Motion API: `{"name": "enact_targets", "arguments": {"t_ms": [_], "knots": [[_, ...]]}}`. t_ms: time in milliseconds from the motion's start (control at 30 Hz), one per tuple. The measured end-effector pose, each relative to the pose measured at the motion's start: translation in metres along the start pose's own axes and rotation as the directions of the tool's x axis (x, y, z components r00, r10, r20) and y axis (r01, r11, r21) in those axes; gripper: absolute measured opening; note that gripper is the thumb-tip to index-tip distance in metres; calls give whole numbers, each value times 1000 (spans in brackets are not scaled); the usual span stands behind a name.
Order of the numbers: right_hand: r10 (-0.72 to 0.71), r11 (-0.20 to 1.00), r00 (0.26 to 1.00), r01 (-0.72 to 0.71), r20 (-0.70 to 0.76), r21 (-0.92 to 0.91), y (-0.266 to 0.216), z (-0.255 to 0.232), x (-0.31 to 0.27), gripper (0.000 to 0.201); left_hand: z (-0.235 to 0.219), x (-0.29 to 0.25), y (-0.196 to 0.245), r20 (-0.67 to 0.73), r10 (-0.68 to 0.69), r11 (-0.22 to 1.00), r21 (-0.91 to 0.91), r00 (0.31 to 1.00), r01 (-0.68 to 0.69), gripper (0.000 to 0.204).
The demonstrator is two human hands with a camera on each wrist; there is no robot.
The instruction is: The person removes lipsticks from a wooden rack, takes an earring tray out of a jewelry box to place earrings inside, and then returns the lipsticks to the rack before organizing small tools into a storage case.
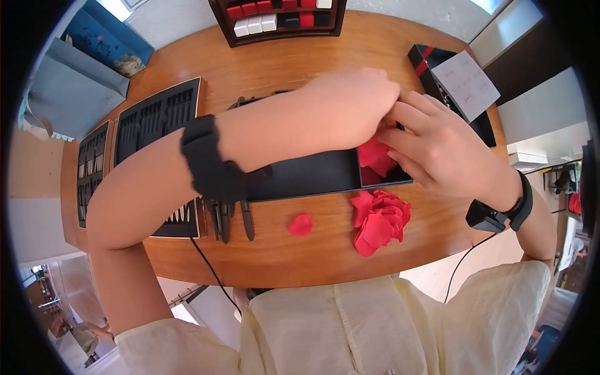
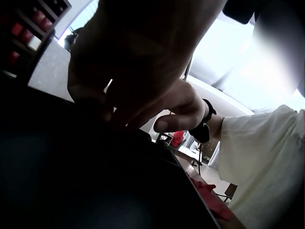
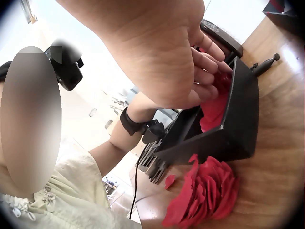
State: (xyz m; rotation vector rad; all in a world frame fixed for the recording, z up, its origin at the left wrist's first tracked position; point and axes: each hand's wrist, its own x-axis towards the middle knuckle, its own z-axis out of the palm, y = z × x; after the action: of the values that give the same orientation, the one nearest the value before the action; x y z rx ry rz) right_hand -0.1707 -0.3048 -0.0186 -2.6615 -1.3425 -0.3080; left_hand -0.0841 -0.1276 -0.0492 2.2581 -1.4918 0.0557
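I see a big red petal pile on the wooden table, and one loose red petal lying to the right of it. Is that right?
Not quite: the loose red petal lies to the left of the big red petal pile, as the head view shows. Both are on the wooden table.

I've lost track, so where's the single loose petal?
In the head view, the loose petal lies on the table, left of the red petal pile.

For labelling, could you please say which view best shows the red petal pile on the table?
The right wrist view: the petal pile appears large, its layers distinct. The head view shows it smaller, from above; the left wrist, only a dim part.
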Motion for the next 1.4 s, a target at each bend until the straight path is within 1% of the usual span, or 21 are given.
{"name": "enact_targets", "arguments": {"t_ms": [33, 100, 133, 200, 267, 333, 400, 500, 600, 667, 733, 767, 833, 933, 967, 1033, 1067, 1133, 1267, 1333, 1400], "knots": [[23, 1000, 997, -24, 69, 10, 2, 0, 0, 19, -3, -4, -2, 4, -1, 1000, -7, 1000, 1, 14], [29, 999, 992, -33, 121, 26, 8, 4, 1, 18, -15, -14, -4, -149, 49, 989, 146, 988, -27, 12], [33, 999, 986, -39, 164, 33, 11, 6, 2, 17, -24, -20, -1, -146, 45, 989, 146, 988, -23, 12], [37, 998, 979, -47, 201, 45, 14, 9, 5, 16, -38, -37, 13, -63, 3, 990, 144, 998, 6, 9], [43, 997, 969, -57, 242, 52, 17, 9, 6, 15, -45, -56, 23, 117, 108, 980, 157, 987, -126, 11], [2, 1000, 985, -1, 173, -7, 18, 9, 6, 13, -47, -71, 36, 234, 187, 957, 177, 954, -231, 15], [-13, 1000, 988, 16, 155, -19, 12, 2, 8, 14, -37, -84, 47, 258, 328, 896, 219, 909, -386, 19], [-21, 999, 989, 26, 147, -32, 7, -1, 8, 14, -15, -89, 61, 193, 412, 866, 221, 890, -449, 24], [-6, 999, 979, 13, 202, -34, 11, 0, 9, 14, 8, -79, 75, 107, 412, 878, 220, 905, -426, 33], [-9, 999, 970, 19, 242, -40, 15, 3, 11, 14, 16, -71, 83, 105, 396, 879, 246, 912, -409, 41], [-20, 999, 970, 30, 241, -37, 18, 5, 13, 14, 24, -64, 88, 179, 309, 896, 276, 934, -349, 45], [-23, 998, 970, 35, 243, -43, 18, 3, 15, 14, 27, -62, 90, 172, 309, 895, 281, 935, -347, 45], [88, 993, 937, -111, 337, 48, 19, -3, 19, 14, 32, -58, 94, 319, 242, 908, 258, 916, -330, 49], [160, 975, 901, -208, 403, 76, 17, -9, 23, 18, 31, -55, 95, 379, 234, 922, 206, 896, -328, 42], [156, 977, 904, -201, 397, 74, 17, -9, 21, 18, 29, -53, 94, 378, 229, 921, 215, 897, -326, 42], [132, 973, 940, -183, 315, 138, 18, -6, 15, 24, 24, -49, 90, 548, 229, 927, 130, 805, -351, 32], [129, 974, 943, -178, 307, 137, 19, -4, 13, 24, 23, -50, 89, 550, 224, 926, 138, 805, -352, 32], [86, 981, 955, -130, 284, 141, 21, 3, 9, 25, 27, -57, 85, 347, 277, 938, 104, 896, -331, 22], [112, 971, 963, -159, 244, 180, 26, 11, 7, 24, 31, -65, 85, 351, 245, 947, 112, 904, -300, 20], [111, 970, 969, -154, 219, 189, 28, 14, 7, 23, 28, -66, 85, 233, 246, 952, 124, 941, -279, 19], [108, 968, 974, -149, 199, 201, 28, 14, 6, 21, 20, -66, 84, 208, 228, 965, 84, 951, -250, 19]]}}
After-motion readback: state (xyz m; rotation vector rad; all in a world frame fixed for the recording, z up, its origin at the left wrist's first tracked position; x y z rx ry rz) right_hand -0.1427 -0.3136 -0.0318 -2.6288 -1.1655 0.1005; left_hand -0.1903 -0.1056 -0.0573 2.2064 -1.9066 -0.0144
